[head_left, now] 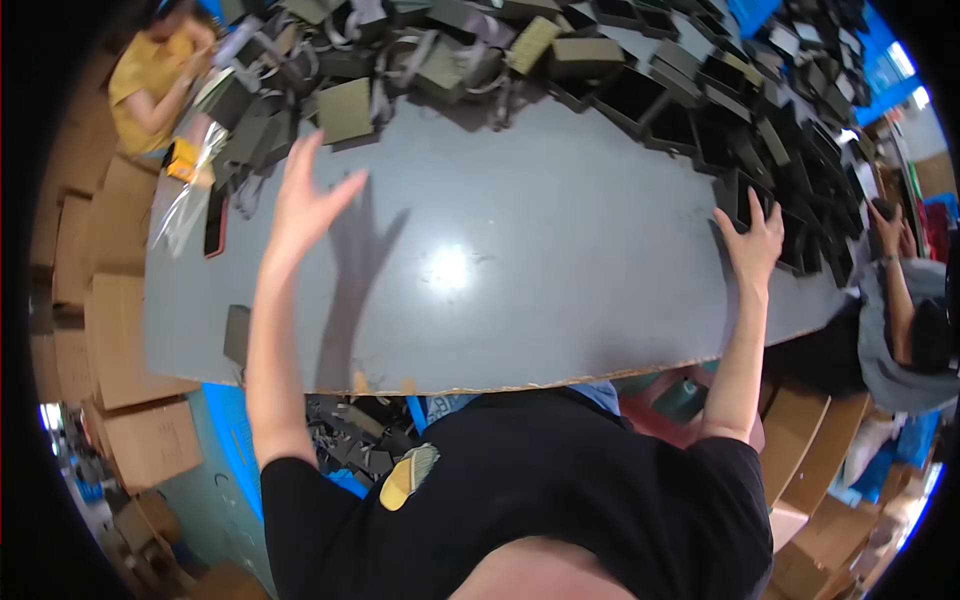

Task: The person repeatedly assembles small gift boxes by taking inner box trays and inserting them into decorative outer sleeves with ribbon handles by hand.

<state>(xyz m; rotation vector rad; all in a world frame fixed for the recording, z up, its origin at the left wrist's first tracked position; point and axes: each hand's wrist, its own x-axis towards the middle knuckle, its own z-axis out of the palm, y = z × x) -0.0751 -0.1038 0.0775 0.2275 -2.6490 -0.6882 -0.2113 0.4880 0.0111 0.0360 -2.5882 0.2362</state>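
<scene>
Above the left part of the grey table (480, 340), my left hand (308, 205) is raised with its fingers spread and nothing in it. Just beyond it lies a dark olive box (345, 110) with ribbon beside it. At the right, my right hand (755, 235) has its fingers apart at the near side of an open black box (737, 198), touching or almost touching it. More open black boxes (712, 145) stand around that one. A small dark box (237, 333) rests near the table's left front edge.
Boxes and ribbons (440, 65) are heaped along the far side. A phone (215, 225) and clear plastic (187, 205) lie at the left. One person in yellow (140, 90) sits far left; another person (905, 330) is at the right. Cartons (150, 440) stand lower left.
</scene>
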